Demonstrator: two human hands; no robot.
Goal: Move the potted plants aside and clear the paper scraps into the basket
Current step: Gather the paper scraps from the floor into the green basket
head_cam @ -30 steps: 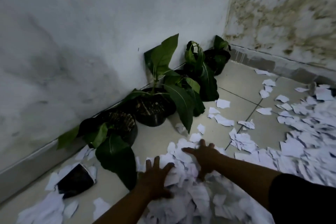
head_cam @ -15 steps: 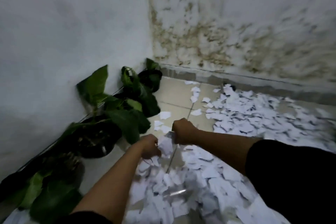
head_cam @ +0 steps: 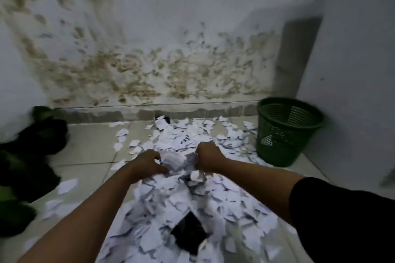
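White paper scraps [head_cam: 192, 136] lie thick over the tiled floor, from the back wall down to the near edge of the view. Between my hands a bunch of scraps [head_cam: 177, 161] is lifted a little above the pile. My left hand [head_cam: 147, 164] grips its left side with curled fingers. My right hand [head_cam: 208, 156] is fisted on its right side. A green mesh basket [head_cam: 288, 132] stands upright at the right, in the corner. Potted plants [head_cam: 25, 156] stand blurred and dark along the left edge.
A stained wall [head_cam: 160, 60] closes the back and a white wall [head_cam: 352, 70] the right side. A dark flat object [head_cam: 188, 235] lies among the scraps near the bottom. Bare tiles [head_cam: 92, 151] show between the plants and the pile.
The view has swung right, from the plants to the basket corner. My hands went from pressing flat on the pile to gripping a bunch of scraps and lifting it.
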